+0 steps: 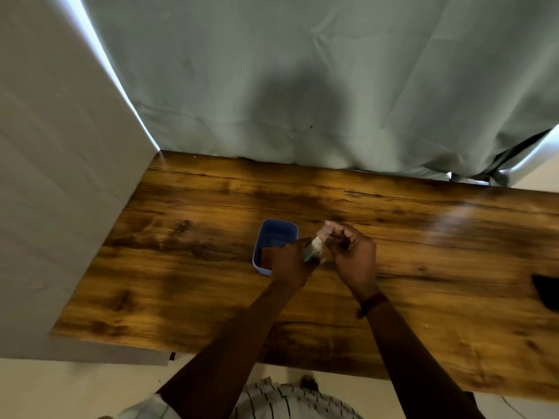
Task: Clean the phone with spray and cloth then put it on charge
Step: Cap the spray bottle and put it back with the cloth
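Small spray bottle (314, 249), held above the wooden surface (181, 282) beside a blue tub (273, 237): likely light, rigid and slick, best gripped round its body. Left hand (292, 261) wraps the bottle; right hand (355, 255) pinches a pale, soft cloth (331, 228) at the nozzle. Phone not identifiable.

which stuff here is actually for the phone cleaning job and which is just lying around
For the job: spray bottle in the left hand; clear cap at the right hand.
Lying about: blue tub behind the left hand; dark item at the table's right edge, too cropped to identify.
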